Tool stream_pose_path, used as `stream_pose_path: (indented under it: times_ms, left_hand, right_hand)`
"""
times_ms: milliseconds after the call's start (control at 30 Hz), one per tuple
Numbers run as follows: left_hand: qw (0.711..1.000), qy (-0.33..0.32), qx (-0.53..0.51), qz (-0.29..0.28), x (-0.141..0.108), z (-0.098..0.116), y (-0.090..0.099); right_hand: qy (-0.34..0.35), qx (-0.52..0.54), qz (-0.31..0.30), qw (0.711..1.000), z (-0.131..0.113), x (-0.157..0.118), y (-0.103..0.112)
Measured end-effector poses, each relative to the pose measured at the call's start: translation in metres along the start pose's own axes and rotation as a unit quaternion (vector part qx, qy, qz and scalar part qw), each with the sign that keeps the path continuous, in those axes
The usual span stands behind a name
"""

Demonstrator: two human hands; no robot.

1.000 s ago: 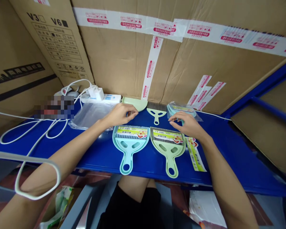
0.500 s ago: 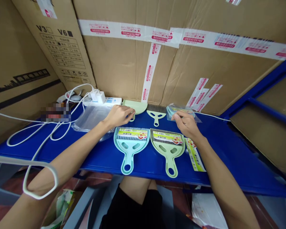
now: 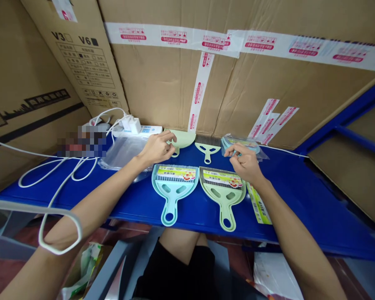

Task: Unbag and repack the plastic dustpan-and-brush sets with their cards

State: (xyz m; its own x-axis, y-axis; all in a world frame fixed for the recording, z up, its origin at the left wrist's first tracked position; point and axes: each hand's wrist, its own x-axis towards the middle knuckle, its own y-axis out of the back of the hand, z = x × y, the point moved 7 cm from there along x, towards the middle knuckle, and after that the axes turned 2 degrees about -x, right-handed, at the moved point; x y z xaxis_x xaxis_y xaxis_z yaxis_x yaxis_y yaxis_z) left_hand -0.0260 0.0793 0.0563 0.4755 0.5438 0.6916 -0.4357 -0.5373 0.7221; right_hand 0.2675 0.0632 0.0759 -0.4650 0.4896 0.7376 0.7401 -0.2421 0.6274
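Note:
My left hand [image 3: 158, 148] hovers by the light green dustpan [image 3: 186, 139] at the back, fingers bent and apart, with nothing visible in them. My right hand [image 3: 246, 163] is held in front of a blue brush set in a clear bag [image 3: 242, 145], its fingers loosely curled and parted, apparently holding nothing. Between the hands lies a green brush [image 3: 208, 148] with dark bristles. Nearer me are a blue dustpan-and-brush set [image 3: 171, 190] and a green dustpan-and-brush set [image 3: 222, 195], each with a label card across its bristles. A loose label card [image 3: 258, 205] is partly covered by my right forearm.
Clear plastic bags [image 3: 125, 152] lie left of my left hand. Behind them stand a power strip [image 3: 148, 130] and white cables [image 3: 62, 183], one looping over my left forearm. Large cardboard boxes [image 3: 162, 83] wall the back of the blue table [image 3: 300, 200]. A blue metal frame [image 3: 346, 112] rises right.
The fingers of both hands have loosened and spread from a more closed pose. The view has shifted slightly; the brushes and dustpans keep their places on the table.

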Motion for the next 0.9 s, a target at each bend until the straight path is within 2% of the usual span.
stream_pose_path:
  times_ms: [100,233,300,433,533,633,733,800,900]
  left_hand:
    - [1.0,0.006,-0.003,-0.012,0.0,-0.001,-0.003]
    - [1.0,0.004,0.0,-0.01,0.0,0.002,-0.002]
    - [1.0,-0.005,-0.001,-0.014,0.001,0.004,-0.002]
    - [0.999,-0.026,0.006,-0.018,0.001,0.006,-0.002]
    - [0.999,-0.04,0.017,-0.007,0.0,0.007,-0.001]
    - [0.999,-0.037,0.017,-0.008,0.0,0.006,-0.001]
    - [1.0,-0.029,0.009,-0.007,0.001,0.005,-0.001]
    - [0.999,-0.035,0.004,-0.003,0.001,0.006,0.0]
    - [0.999,-0.034,0.005,0.002,0.001,0.006,0.003]
  right_hand:
    - [0.006,-0.015,-0.043,0.999,-0.005,0.0,-0.008]
    - [-0.001,-0.02,-0.206,0.978,-0.018,-0.006,-0.034]
    - [-0.012,-0.01,-0.264,0.964,-0.025,-0.012,-0.044]
    - [-0.052,0.005,-0.328,0.943,-0.034,-0.015,-0.058]
    - [-0.05,0.012,-0.354,0.934,-0.058,-0.009,-0.067]
    - [0.038,0.032,-0.349,0.936,-0.111,-0.006,-0.077]
    - [0.11,0.004,-0.331,0.937,-0.167,-0.019,-0.087]
    - [0.107,-0.035,-0.328,0.938,-0.193,-0.035,-0.094]
    - [0.03,-0.087,-0.309,0.947,-0.21,-0.06,-0.105]
